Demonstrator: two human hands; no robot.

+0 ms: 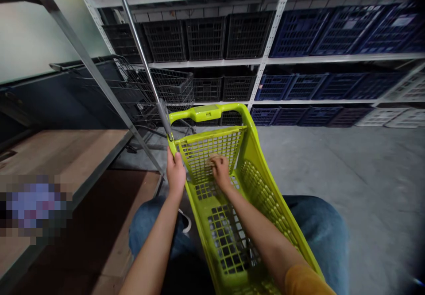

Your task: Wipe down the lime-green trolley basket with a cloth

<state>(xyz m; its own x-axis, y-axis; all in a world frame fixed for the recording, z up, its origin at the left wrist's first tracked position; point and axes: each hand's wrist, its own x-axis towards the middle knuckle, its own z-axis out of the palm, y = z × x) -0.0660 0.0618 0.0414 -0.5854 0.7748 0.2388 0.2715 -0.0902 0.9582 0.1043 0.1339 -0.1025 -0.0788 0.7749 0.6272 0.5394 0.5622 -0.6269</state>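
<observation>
A lime-green plastic shopping cart (254, 131) stands between my knees, its handle away from me and its basket open towards me. My left hand (175, 173) is closed around the basket's left rim, close below the handle. My right hand (221, 169) reaches inside the basket, fingers pinched on a small beige wad (215, 158), perhaps cloth, at the grid panel (199, 151) below the handle. Most of the wad is hidden by the fingers. A metal pole (139, 49) rises from a grey bracket (163, 116) at the handle's left corner.
Dark crates (206, 38) and blue crates (299, 29) fill the white shelving (264, 74) ahead. A dark wire shopping cart (179, 87) stands behind on the left. Nearer on the left is a metal-framed wooden bench (76, 147) with a blurred-out item on it. Grey floor (318, 162) extends right.
</observation>
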